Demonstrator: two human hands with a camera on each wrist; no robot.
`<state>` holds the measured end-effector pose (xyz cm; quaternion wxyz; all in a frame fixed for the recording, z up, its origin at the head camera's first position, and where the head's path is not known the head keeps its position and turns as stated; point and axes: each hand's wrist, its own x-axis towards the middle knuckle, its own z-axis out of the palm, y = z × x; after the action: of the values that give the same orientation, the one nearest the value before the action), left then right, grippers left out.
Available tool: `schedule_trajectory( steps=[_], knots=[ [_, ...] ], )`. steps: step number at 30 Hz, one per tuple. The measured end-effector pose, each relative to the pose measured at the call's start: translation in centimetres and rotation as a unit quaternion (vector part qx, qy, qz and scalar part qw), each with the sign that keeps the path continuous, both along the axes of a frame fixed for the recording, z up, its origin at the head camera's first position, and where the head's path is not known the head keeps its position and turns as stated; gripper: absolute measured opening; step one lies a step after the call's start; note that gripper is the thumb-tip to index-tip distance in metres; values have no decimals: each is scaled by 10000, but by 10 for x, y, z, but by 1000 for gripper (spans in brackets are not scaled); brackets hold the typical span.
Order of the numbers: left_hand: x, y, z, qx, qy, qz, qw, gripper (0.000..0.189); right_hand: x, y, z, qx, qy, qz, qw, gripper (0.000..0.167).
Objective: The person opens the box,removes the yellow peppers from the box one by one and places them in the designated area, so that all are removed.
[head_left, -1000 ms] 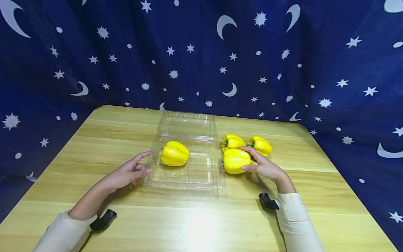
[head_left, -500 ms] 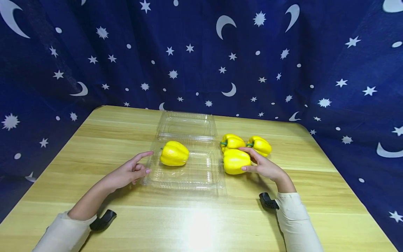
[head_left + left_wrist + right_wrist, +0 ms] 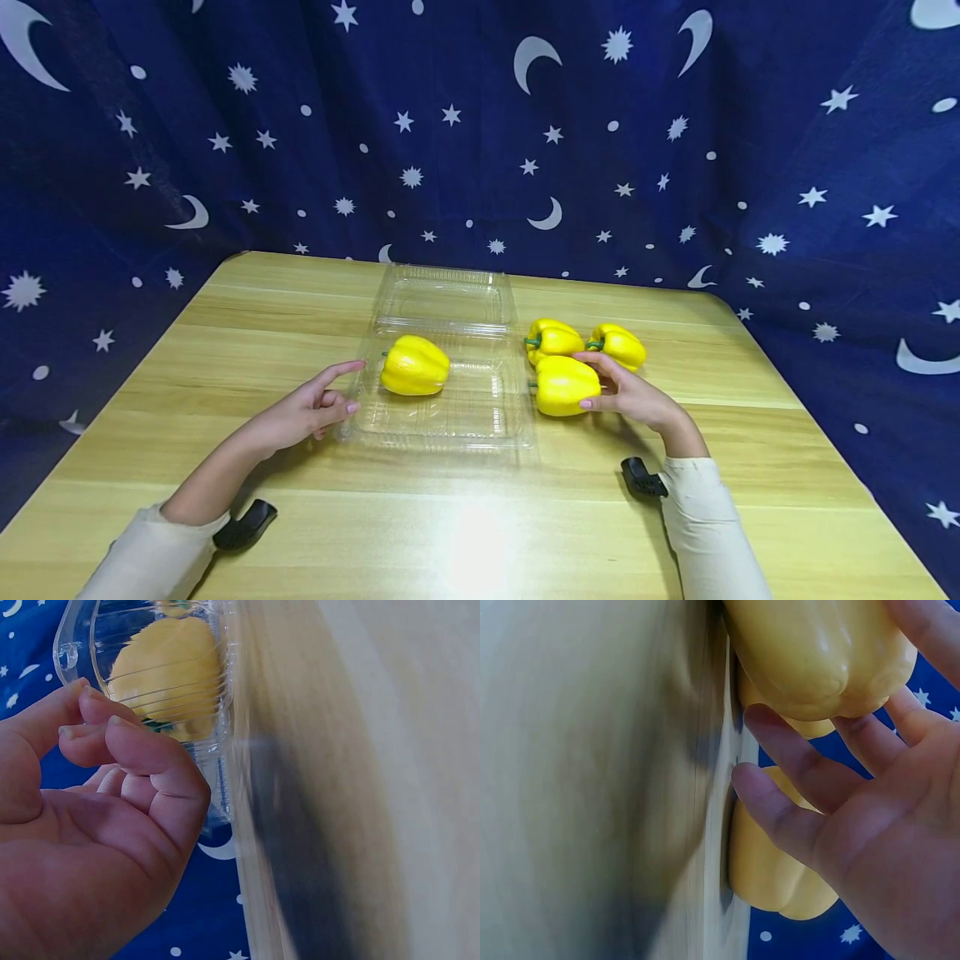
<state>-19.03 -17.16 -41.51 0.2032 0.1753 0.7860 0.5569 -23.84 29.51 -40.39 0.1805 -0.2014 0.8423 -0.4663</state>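
Note:
In the head view, my right hand (image 3: 633, 398) holds a yellow bell pepper (image 3: 566, 386) between thumb and fingers, its green stem pointing left. The right wrist view shows this bell pepper (image 3: 825, 656) against the thumb and upper fingers, while the lower fingers extend below it. A clear plastic clamshell container (image 3: 480, 421) lies unfolded to the left, with one yellow bell pepper (image 3: 415, 366) in its near half. At the container's left edge, my left hand (image 3: 303, 412) touches or nearly touches the rim with index finger and thumb; its other fingers are loosely bent.
Two more yellow bell peppers, one nearer the container (image 3: 555, 340) and one farther right (image 3: 621, 347), lie just beyond the right hand. The container's lid (image 3: 450, 302) lies flat towards the back. A dark blue star-patterned curtain (image 3: 480, 150) hangs behind the wooden table (image 3: 375, 542).
The right hand and its bell pepper have shifted slightly right, showing more of the stem. The left hand and the container have stayed in place.

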Motion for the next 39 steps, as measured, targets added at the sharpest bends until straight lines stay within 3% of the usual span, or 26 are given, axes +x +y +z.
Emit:
schedule_trajectory(
  steps=[16, 25, 32, 39],
  knots=[
    [0, 0, -1, -13, 1, -13, 10000, 66, 0, 5, -1, -71, -40, 44, 10000, 68],
    [0, 0, -1, -27, 4, 0, 10000, 65, -2, 5, -6, -590, -454, 236, 9969, 71],
    [0, 1, 0, -49, -24, 17, 10000, 66, -1, 7, -6, -140, -119, 45, 9998, 68],
    [1, 1, 1, -87, -32, 43, 9999, 65, 0, 9, -5, -66, 32, 68, 9999, 70]
  ],
)
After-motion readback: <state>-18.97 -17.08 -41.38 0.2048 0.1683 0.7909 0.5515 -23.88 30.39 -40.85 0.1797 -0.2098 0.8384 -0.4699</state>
